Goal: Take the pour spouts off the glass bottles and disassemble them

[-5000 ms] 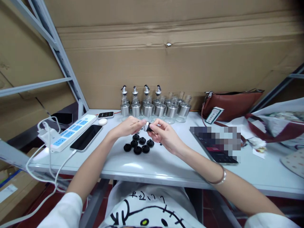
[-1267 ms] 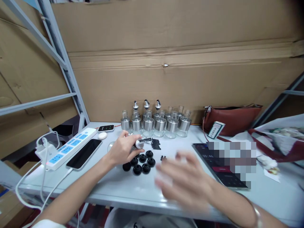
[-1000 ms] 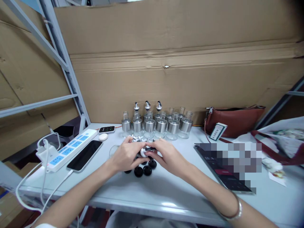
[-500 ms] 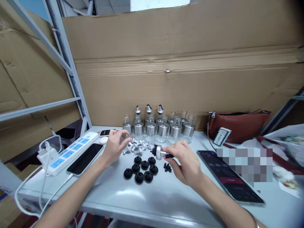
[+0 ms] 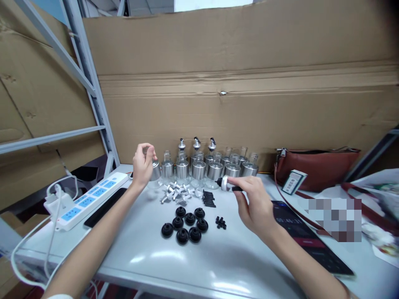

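Note:
My left hand [image 5: 142, 166] is closed around the neck of a glass bottle with a silver band [image 5: 155, 173], at the left end of the bottle row. The fingers hide most of its neck. Between thumb and fingers of my right hand [image 5: 256, 203] is a silver and black pourer spout [image 5: 225, 183], tilted sideways above the table, its black stopper end to the left. Below lie black round stoppers [image 5: 190, 219], small black caps [image 5: 221, 223] and thin black sticks [image 5: 208, 198]. White and silver spout parts [image 5: 177, 192] are heaped in front of the bottles.
Several banded glass bottles [image 5: 198, 171] stand in rows at the back, three topped with spouts. A white power strip [image 5: 90, 201] and a dark phone [image 5: 106, 207] lie left. At right are a large phone [image 5: 307, 238], a brown bag [image 5: 321, 168] and a small box [image 5: 293, 182].
My left hand has moved up and left from the spout parts and closed on the leftmost bottle. My right hand has shifted right and slightly up with the pourer spout, uncovering the black sticks.

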Demonstrator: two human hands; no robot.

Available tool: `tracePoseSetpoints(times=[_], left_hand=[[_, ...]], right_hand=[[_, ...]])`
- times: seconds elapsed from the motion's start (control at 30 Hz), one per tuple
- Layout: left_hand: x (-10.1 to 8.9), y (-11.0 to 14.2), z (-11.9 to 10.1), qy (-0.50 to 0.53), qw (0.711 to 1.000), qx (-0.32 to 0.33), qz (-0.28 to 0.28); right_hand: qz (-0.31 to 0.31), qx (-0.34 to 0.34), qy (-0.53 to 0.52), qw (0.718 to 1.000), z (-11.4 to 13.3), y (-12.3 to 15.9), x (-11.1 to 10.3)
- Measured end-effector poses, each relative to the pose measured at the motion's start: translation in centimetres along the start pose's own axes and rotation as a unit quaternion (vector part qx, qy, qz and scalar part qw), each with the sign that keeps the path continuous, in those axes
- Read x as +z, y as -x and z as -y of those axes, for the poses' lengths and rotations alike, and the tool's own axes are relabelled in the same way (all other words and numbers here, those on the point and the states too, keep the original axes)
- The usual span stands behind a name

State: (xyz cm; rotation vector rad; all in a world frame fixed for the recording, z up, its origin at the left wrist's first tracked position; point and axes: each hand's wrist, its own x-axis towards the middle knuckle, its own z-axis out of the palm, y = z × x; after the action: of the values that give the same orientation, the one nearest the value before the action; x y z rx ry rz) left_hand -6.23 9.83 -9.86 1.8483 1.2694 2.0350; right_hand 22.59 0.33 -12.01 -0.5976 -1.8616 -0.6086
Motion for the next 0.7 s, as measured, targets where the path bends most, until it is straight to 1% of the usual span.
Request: tracePoseSetpoints(times=[0.13, 0.3, 0.4, 0.47, 0.57, 0.7], left_hand=[[2.1, -1.6, 0.5, 0.032, 0.999, 0.014, -0.022], [3.8, -2.1, 2.2, 0.009, 1.000, 0.006, -0.025], [4.6, -1.8, 3.4, -0.012, 1.000, 0.005, -0.011], [5.0, -1.4, 4.3, -0.027, 1.000, 0.002, -0.002], [5.6, -1.0, 5.4, -0.045, 0.999, -0.005, 0.005], [6.5, -0.6, 6.1, -0.060, 0.997, -0.014, 0.050]], right_hand=[[0.006, -0.005, 0.003, 1.000, -0.1, -0.1, 0.0], [-0.016, 0.026, -0.002, 1.000, -0.3, 0.0, 0.0], [-0.017, 0.022, -0.012, 1.000, -0.4, 0.0, 0.1], [-0.010, 0.014, -0.015, 1.000, -0.4, 0.1, 0.2], [0.005, 0.020, -0.014, 1.000, -0.5, 0.1, 0.4], [0.015, 0.022, -0.018, 0.999, -0.5, 0.3, 0.5]])
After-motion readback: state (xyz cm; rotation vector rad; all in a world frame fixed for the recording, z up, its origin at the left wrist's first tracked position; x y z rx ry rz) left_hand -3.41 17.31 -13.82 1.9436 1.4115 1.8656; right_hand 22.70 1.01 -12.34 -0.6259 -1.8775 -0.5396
